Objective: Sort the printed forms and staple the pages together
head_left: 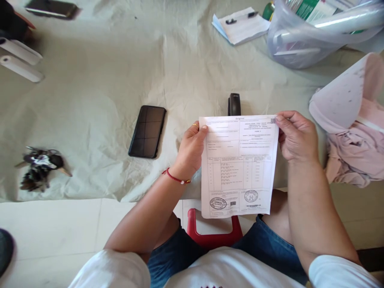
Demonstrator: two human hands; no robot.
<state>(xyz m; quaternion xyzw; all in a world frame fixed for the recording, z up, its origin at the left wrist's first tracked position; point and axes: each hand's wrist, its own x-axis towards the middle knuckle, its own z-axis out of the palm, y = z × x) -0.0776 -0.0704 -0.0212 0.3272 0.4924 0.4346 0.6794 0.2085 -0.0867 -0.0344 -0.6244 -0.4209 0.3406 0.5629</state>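
Reading step, looks like: left hand pinching the paper's upper left edge, right hand its upper right corner, over the near edge of the table, stapler just beyond; next move calls for even tension, no creasing.

Work surface under a wrinkled grey-green sheet, fills most of frame. On it: black phone, screen up, left of centre; second phone, upper left; two white rolls side by side, left edge; dark bird-like feathery clump, lower left; black stapler-like item, right of centre, near end hidden; papers, upper right; stuffed translucent bag, upper right corner; pink cloth bundle, right edge. Pale tiled floor, lower left; red stool, bottom centre.
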